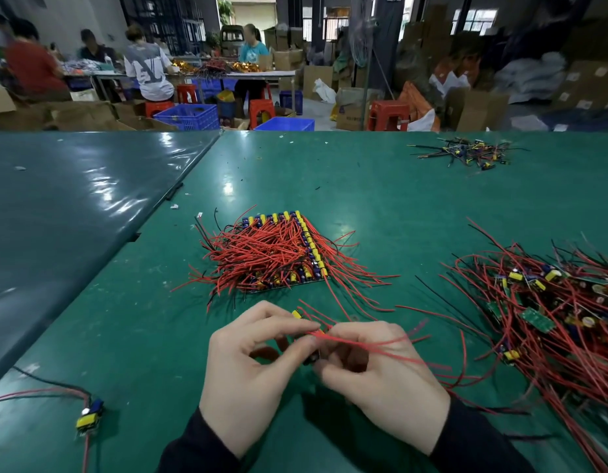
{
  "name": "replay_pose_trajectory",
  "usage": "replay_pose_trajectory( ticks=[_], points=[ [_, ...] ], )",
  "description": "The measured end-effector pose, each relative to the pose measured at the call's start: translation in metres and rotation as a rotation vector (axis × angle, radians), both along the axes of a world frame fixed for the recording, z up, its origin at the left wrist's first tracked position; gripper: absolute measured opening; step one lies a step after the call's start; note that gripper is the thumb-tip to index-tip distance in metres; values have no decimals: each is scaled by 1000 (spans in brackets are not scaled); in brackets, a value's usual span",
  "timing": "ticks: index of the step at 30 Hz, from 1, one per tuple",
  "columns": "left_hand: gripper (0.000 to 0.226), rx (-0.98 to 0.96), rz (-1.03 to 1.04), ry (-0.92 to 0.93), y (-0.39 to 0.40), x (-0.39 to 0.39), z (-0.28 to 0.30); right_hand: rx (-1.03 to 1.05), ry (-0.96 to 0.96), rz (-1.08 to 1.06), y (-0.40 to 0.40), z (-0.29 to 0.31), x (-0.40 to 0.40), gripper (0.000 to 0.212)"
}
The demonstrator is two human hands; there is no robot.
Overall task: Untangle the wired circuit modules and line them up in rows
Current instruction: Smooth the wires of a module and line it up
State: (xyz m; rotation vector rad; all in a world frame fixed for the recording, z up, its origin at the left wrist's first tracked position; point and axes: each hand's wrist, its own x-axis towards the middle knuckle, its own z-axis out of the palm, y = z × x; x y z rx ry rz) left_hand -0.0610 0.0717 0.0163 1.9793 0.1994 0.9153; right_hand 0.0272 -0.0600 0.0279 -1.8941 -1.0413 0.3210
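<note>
Hands meet low over the middle of the green table [381, 199], close together, both working one small bundle. My left hand [251, 363] pinches a circuit module [297, 314] between thumb and forefinger, its yellow part showing just above my fingertip. My right hand [381, 380] has its fingers curled round the red wires [374, 343] that trail from that module out to the right; what sits under those fingers is blurred.

Just beyond my hands lies the finished block of modules [289, 250], set in rows with their yellow parts lined along the far and right edges and red leads fanning off to the left and right. Its near edge is close to my knuckles, with a narrow strip of bare mat between.

To my right the tangled pile [551, 312] spreads to the frame's edge, and its loose wires reach nearly to my right wrist. A single module [90, 416] lies near the table's left front, well apart from everything. A small heap of scraps [466, 153] sits near the far edge on the right. Open mat runs on the left between the rows and a seam where a darker sheet [74, 199] begins.
</note>
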Motion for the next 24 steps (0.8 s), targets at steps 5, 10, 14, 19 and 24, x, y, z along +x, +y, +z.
replay_pose_trajectory(
  ticks=[5, 10, 14, 19, 24],
  points=[
    [9, -436, -59, -45, 5, 2, 3, 38, 68, 49, -1, 5, -2, 9],
    [6, -735, 114, -99, 20, 3, 4, 2, 158, 142, -3, 4, -4, 18],
    [6, -691, 155, -115, 23, 3, 6, -77, 268, 291, -3, 7, -10, 24],
    [9, -467, 82, -42, 13, 0, 10, -152, 425, 357, -5, 13, -4, 30],
    [12, -375, -21, -9, 3, -1, 11, -31, 763, 310, -3, 15, -3, 22]
  ],
)
